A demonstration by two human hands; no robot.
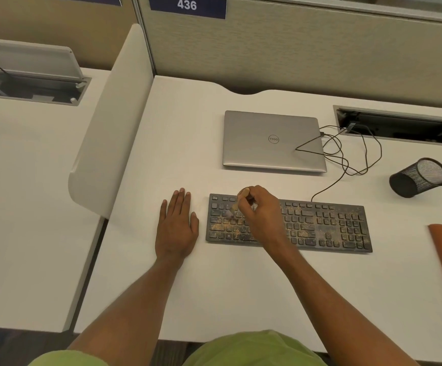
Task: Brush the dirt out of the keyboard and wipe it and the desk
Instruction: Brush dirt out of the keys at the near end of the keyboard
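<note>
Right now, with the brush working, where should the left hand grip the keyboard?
Probably its left end, from the left: the keyboard lies flat and thin, that end is bare, and the left hand lies flat on the desk beside it. The right hand holds the brush over the left keys.

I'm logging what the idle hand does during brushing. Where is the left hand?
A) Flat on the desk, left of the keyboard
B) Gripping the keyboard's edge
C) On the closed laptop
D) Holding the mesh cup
A: the left hand lies flat with straight fingers on the desk, apart from the keyboard, while the right hand holds the brush.
</note>
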